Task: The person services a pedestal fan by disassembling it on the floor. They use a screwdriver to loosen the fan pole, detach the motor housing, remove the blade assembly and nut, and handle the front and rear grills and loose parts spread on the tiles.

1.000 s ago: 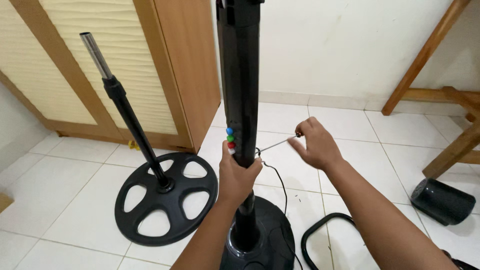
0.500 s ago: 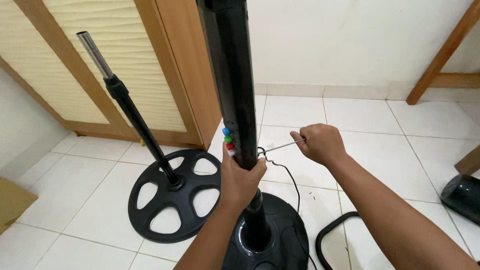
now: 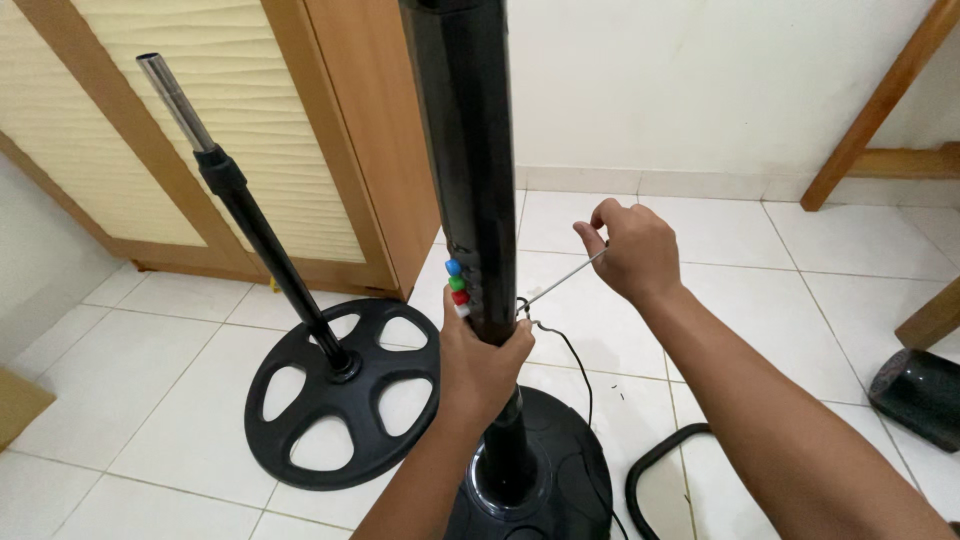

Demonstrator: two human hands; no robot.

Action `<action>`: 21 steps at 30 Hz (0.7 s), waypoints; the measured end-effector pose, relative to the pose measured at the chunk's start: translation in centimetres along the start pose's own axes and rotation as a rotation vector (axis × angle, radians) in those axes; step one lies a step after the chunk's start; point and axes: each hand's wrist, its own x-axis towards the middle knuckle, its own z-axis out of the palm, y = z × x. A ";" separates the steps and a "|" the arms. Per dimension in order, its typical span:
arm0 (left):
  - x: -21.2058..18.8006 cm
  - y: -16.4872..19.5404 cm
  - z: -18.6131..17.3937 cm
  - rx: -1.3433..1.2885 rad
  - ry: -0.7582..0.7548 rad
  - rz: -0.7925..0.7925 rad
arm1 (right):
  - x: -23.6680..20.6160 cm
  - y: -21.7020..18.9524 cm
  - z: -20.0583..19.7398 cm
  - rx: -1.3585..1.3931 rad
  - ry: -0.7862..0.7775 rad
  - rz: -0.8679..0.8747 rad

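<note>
- The left hand (image 3: 480,365) is wrapped around the black fan column (image 3: 470,170), fingers closed on it just below the row of coloured buttons (image 3: 456,283) (blue, green, red, white). The column stands upright on its round black base (image 3: 545,470) on the white tiled floor (image 3: 720,340).
- The right hand (image 3: 632,250) is closed in a pinch on a thin metal tool (image 3: 562,277), probably a slim screwdriver or a stiff wire; its far end meets the back side of the column, close to the left fingers.
- A thin black cord (image 3: 575,365) hangs from that same place and runs down to the base.
- To do this step well, I judge that the left hand must keep the column steady so it does not turn, and the right hand should keep the tool straight on its line to the column and push gently, because the tip is very near the left fingertips and the cord.
- The exact point where the tip enters is hidden behind the column, so it is better to work slowly there.
- At the left stands a second fan stand (image 3: 340,390), a spoked black base with a tilted pole and a metal tube on top, in front of a wooden louvred cabinet (image 3: 250,130).
- Compared with one second ago, both hands keep the same grips; the view has shifted, so the wooden frame (image 3: 880,110) at the right shows less, and the dark cylinder (image 3: 915,395) sits nearer the edge.
</note>
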 end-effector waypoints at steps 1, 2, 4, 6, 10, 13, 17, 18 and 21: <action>0.0 0.0 0.0 -0.005 -0.006 -0.014 | 0.1 0.1 -0.2 -0.030 -0.087 0.016; 0.0 0.0 0.0 -0.012 -0.012 -0.028 | 0.2 0.1 -0.3 -0.062 -0.175 0.033; 0.0 0.0 0.0 -0.024 -0.011 0.005 | -0.3 0.2 -0.4 -0.102 -0.325 0.045; 0.2 -0.1 -0.1 -0.012 -0.013 -0.002 | -1.2 0.2 0.1 -0.116 -0.430 0.026; 0.5 -0.5 0.1 -0.015 -0.018 0.004 | -2.6 0.2 1.2 -0.016 -0.094 0.015; 0.5 -0.8 -0.1 0.013 -0.022 -0.008 | -2.5 -0.1 2.0 0.060 0.230 -0.056; 0.5 -0.7 -0.3 0.005 -0.013 -0.017 | -1.7 -0.9 2.5 0.032 0.303 -0.057; 0.5 -0.7 -0.4 0.013 -0.021 -0.027 | -1.6 -1.0 2.4 0.019 0.278 -0.049; 0.5 -0.6 -0.3 0.021 -0.031 -0.040 | -1.3 -0.9 1.9 -0.039 0.085 0.037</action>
